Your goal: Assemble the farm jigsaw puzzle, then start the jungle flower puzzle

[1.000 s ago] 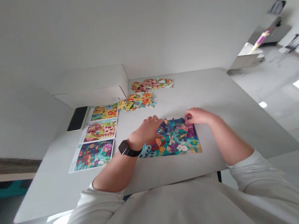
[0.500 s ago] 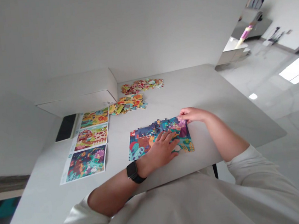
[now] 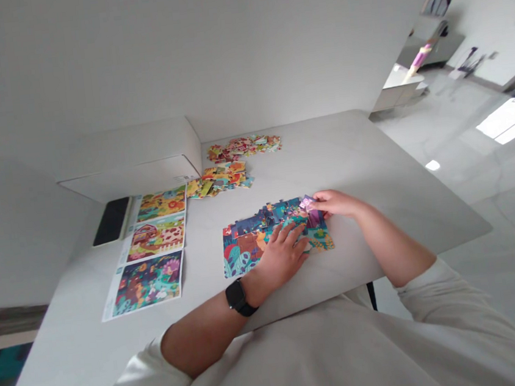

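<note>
One puzzle (image 3: 244, 243) lies on the table (image 3: 375, 174), near the front edge. At the puzzle's upper right, the right hand (image 3: 336, 202) pinches one purple piece (image 3: 306, 202) in its fingertips. The left hand (image 3: 284, 253) rests palm down on the puzzle, fingers spread wide. Beyond lie two heaps (image 3: 246, 147) of pieces; leftward, three pictures (image 3: 156, 237), one phone (image 3: 112, 221), one box (image 3: 131, 177).

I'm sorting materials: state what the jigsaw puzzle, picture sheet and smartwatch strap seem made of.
Jigsaw puzzle: probably printed cardboard, matte; flat, stiff-looking interlocking pieces. Picture sheet: likely paper, thin with white margins; gloss unclear. Smartwatch strap: perhaps silicone, smooth and plain black, too small to confirm.
</note>
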Motion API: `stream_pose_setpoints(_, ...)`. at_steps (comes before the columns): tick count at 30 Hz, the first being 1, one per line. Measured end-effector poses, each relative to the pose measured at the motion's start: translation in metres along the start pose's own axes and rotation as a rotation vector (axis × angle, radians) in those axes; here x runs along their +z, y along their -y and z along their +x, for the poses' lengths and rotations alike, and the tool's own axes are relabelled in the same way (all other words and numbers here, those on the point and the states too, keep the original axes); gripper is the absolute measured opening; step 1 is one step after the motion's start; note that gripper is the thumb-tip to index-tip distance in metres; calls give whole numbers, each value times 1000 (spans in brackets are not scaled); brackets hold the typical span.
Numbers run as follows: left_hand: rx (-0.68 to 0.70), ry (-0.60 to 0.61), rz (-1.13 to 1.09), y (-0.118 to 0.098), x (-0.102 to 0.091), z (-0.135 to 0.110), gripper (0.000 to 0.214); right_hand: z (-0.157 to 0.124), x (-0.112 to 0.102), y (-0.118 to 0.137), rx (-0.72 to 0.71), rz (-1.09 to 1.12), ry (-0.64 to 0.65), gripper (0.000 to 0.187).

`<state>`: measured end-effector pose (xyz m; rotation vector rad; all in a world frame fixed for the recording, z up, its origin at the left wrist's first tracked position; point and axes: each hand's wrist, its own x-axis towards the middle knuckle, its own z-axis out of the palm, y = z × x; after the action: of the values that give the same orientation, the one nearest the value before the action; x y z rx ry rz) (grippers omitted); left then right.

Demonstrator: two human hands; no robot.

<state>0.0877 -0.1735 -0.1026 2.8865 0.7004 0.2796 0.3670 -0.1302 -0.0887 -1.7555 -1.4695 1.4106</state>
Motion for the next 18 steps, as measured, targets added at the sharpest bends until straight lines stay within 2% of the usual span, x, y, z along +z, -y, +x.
stream_pose_setpoints(5,-61,-10,7,5,2,5,37,13,3,-1,-131,-286,-348,35)
stream_pose_setpoints(8,-80,-24,-17,8,6,6,40,14,-3,2,-194,-249,-494,41)
stream_pose_setpoints(10,-76,-40,-33,9,7,6,43,13,1,6,-233,-106,-467,50)
stream_pose_setpoints(13,-72,-52,-65,8,-1,7,40,13,18,14,-242,-1,-305,52)
stream_pose_setpoints(15,-91,-33,-86,11,-13,6,33,14,29,18,-239,-144,-317,39)
stream_pose_setpoints(18,-188,-9,-88,29,-35,-6,28,9,29,17,-251,-415,-447,26)
